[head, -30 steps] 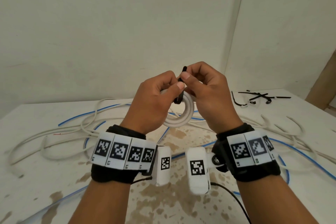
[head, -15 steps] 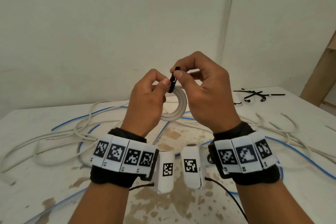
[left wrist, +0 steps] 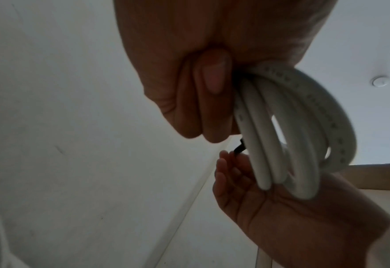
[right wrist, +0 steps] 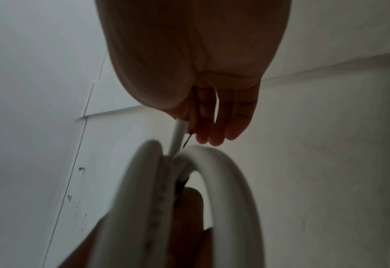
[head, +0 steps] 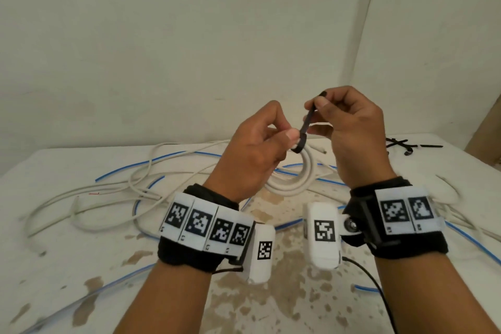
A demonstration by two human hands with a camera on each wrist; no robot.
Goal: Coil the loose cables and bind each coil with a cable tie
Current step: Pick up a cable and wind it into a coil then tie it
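Overhead, above the surface (head: 81, 293), the left hand (head: 252, 154) pinches a white cable coil (head: 295, 182) at the black cable tie (head: 306, 127). Meanwhile the right hand (head: 352, 127) pinches the tie's tail. Light, springy coil: probably best held beside the tie.

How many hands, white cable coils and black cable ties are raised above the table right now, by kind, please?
hands: 2 (left hand, right hand)
white cable coil: 1
black cable tie: 1
Total: 4
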